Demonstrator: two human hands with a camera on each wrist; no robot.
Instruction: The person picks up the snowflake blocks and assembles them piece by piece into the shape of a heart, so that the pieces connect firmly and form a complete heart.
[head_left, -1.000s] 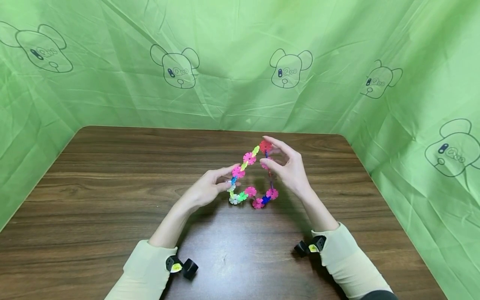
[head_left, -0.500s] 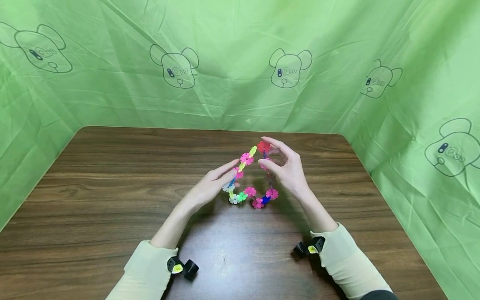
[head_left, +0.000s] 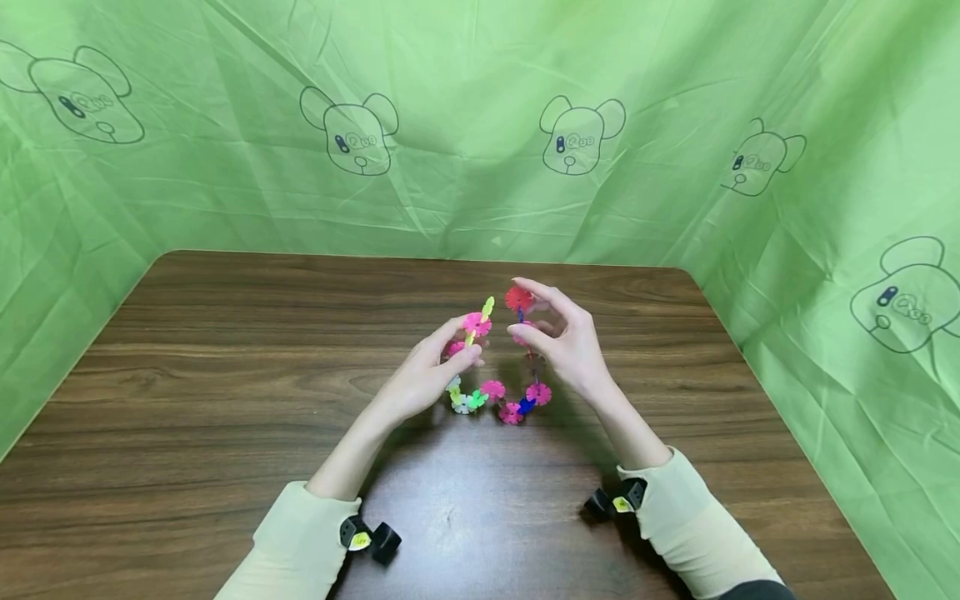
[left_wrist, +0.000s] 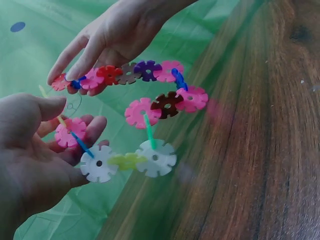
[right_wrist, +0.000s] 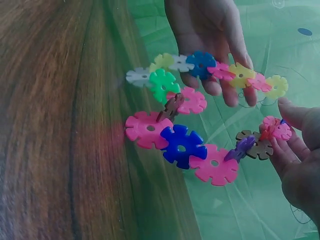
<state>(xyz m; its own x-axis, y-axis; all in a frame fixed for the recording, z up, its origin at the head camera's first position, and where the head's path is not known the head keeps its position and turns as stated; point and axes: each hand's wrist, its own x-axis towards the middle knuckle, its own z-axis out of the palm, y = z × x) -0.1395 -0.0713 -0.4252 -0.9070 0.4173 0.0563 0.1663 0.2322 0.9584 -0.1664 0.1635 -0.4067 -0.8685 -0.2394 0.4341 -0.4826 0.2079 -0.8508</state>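
A chain of slotted plastic flower discs hangs in an open loop between both hands, its lower pink disc (head_left: 538,394) near the tabletop. My left hand (head_left: 418,377) holds one side, thumb and fingers about a pink disc (left_wrist: 70,133). Above that hand, a yellow end disc (head_left: 488,307) sticks up. My right hand (head_left: 573,348) grips the other side, just below the red end disc (head_left: 518,298), thumb and fingers curved round it. A gap separates the yellow and red ends. White discs (left_wrist: 99,163), a green disc (right_wrist: 164,86) and a blue disc (right_wrist: 183,146) make up the lower part.
Under the hands is a dark brown wooden table (head_left: 225,375). A green cloth (head_left: 472,125) with printed bear outlines encloses the back and sides. A black wrist camera (head_left: 385,542) sits on the left sleeve, another camera (head_left: 599,506) on the right.
My left hand has loosened and taken a new hold on the chain. The yellow end has moved left and down, widening its gap from the red end. The right hand has shifted slightly left.
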